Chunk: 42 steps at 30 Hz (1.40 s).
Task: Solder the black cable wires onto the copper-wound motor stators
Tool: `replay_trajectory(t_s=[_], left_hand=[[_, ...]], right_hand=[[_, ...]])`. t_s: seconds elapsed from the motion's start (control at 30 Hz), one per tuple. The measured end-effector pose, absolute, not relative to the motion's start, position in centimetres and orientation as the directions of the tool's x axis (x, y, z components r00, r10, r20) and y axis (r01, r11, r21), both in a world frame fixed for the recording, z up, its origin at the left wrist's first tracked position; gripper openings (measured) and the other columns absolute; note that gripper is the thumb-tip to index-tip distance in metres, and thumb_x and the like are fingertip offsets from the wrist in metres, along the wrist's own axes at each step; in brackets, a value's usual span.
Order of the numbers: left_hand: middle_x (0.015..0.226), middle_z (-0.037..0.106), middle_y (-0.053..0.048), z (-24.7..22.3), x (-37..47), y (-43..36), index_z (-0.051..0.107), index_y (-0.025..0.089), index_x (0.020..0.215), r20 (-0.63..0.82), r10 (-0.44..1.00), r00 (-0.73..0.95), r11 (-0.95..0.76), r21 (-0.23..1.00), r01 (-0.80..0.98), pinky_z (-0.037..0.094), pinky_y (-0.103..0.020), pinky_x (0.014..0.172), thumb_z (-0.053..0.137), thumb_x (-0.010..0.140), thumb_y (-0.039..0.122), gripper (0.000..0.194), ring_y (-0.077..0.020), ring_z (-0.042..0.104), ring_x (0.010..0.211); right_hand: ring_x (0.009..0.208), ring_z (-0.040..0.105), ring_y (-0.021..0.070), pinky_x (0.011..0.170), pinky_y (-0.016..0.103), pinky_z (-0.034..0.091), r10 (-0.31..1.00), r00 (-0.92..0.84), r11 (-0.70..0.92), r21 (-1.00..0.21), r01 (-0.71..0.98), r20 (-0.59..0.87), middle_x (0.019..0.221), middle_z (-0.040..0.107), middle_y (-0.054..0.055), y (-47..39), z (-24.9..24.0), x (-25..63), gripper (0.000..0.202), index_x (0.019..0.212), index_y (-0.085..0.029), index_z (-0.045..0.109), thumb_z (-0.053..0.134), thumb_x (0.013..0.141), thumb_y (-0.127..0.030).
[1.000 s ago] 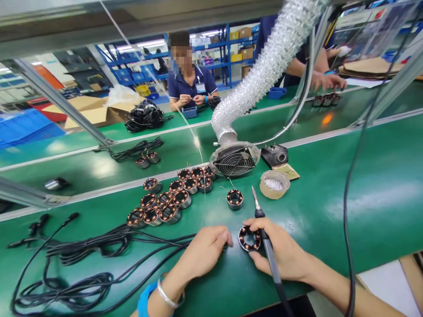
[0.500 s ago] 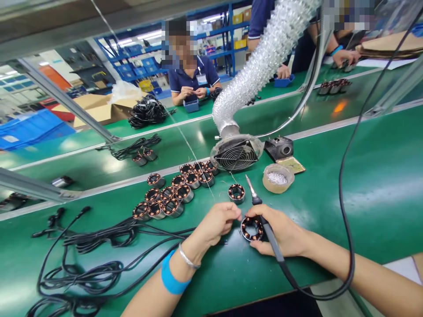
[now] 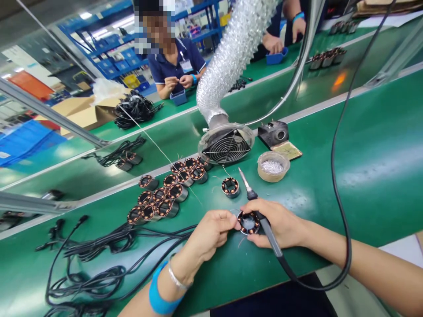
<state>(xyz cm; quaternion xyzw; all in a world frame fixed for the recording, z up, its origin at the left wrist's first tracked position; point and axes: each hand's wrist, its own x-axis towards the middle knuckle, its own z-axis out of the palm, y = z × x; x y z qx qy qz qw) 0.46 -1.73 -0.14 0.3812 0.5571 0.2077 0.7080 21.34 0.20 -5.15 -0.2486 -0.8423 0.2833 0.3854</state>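
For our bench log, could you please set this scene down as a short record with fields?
Right hand: holds a copper-wound ring and a soldering iron together
Iron tip: points forward, clear of the held ring
Left hand: fingers at the held ring's left edge; their grip is unclear
Beyond the hands: one loose ring, a round tub, a round fan hood
To the left: a cluster of rings and black cables
Surface: green bench

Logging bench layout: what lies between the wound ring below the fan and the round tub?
In the head view, the soldering iron, held in the right hand, puts its metal tip between the wound ring and the round tub.
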Motion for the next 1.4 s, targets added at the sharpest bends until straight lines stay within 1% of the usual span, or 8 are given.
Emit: replay_trajectory(t_s=[0.13,0.27,0.5,0.6,0.73,0.9,1.3,1.4], left_hand=[[0.047,0.025,0.010,0.6,0.3,-3.6,0.064,0.015,0.074,-0.516,0.815,0.265,0.409,0.835,0.368,0.013,-0.023,0.046,0.063,0.077,0.060,0.045,-0.0082,0.018,0.046],[0.052,0.029,0.008,1.4,-0.3,-5.8,0.066,0.016,0.075,-0.408,0.884,0.226,0.164,0.725,0.669,0.019,-0.024,0.051,0.068,0.081,0.039,0.023,-0.0091,0.025,0.051],[0.052,0.041,0.004,0.4,1.5,-6.2,0.069,0.013,0.071,-0.472,0.849,0.237,0.384,0.860,0.336,0.025,-0.023,0.048,0.055,0.086,0.040,0.033,-0.0098,0.031,0.050],[0.064,0.061,-0.001,1.0,0.5,-6.2,0.075,0.014,0.084,-0.373,0.850,0.373,0.201,0.882,0.426,0.037,-0.023,0.055,0.050,0.091,0.034,0.032,-0.0123,0.048,0.057],[0.100,0.074,-0.004,2.6,-4.4,-7.5,0.072,0.021,0.107,-0.201,0.901,0.384,-0.176,0.639,0.749,0.046,-0.028,0.081,0.048,0.094,0.021,0.028,-0.0192,0.065,0.088],[0.090,0.067,-0.006,1.4,-10.3,-7.5,0.071,0.020,0.106,-0.137,0.985,0.109,-0.054,0.354,0.933,0.048,-0.031,0.073,0.054,0.093,0.025,0.022,-0.0202,0.063,0.080],[0.078,0.058,-0.001,1.2,-5.1,-7.7,0.058,0.019,0.083,0.144,0.961,0.234,-0.270,0.659,0.702,0.042,-0.025,0.066,0.053,0.094,0.024,0.013,-0.0148,0.055,0.072],[0.078,0.058,-0.002,1.6,-2.9,-7.2,0.058,0.019,0.082,0.132,0.959,0.250,-0.269,0.699,0.662,0.041,-0.025,0.067,0.054,0.094,0.025,0.014,-0.0154,0.054,0.073]], right_hand=[[0.078,0.067,0.0177,0.067,0.027,0.055,0.628,-0.564,0.736,-0.645,0.205,0.537,0.096,0.067,0.006,0.1,-5.2,21.3,0.048,0.114,-0.019,0.048,0.070,0.072,-0.021],[0.077,0.067,0.0183,0.066,0.028,0.056,0.627,-0.562,0.742,-0.634,0.219,0.539,0.096,0.068,0.007,0.0,-5.0,21.2,0.044,0.113,-0.018,0.049,0.068,0.073,-0.021],[0.082,0.074,0.0236,0.064,0.030,0.062,0.641,-0.576,0.736,-0.619,0.274,0.508,0.105,0.072,0.011,-0.7,-5.8,21.9,0.045,0.120,-0.021,0.050,0.068,0.079,-0.026],[0.086,0.074,0.0260,0.065,0.031,0.064,0.640,-0.567,0.743,-0.603,0.288,0.518,0.109,0.072,0.010,-0.4,-6.9,22.2,0.045,0.120,-0.022,0.053,0.070,0.079,-0.030],[0.091,0.074,0.0272,0.072,0.033,0.065,0.636,-0.558,0.755,-0.580,0.306,0.533,0.112,0.072,0.009,-0.5,-7.4,22.2,0.046,0.119,-0.023,0.054,0.072,0.078,-0.034],[0.090,0.074,0.0262,0.066,0.029,0.065,0.650,-0.553,0.741,-0.596,0.310,0.521,0.113,0.071,0.010,-0.7,-6.7,21.9,0.044,0.119,-0.022,0.054,0.071,0.079,-0.029],[0.101,0.070,0.0254,0.086,0.035,0.059,0.650,-0.525,0.729,-0.645,0.230,0.549,0.118,0.067,0.012,-1.1,-3.3,21.3,0.051,0.120,-0.021,0.049,0.071,0.074,-0.026],[0.079,0.069,0.0163,0.072,0.026,0.059,0.737,-0.407,0.643,-0.746,0.172,0.540,0.096,0.070,0.005,-2.1,-1.1,20.1,0.038,0.115,-0.023,0.050,0.065,0.080,-0.019]])
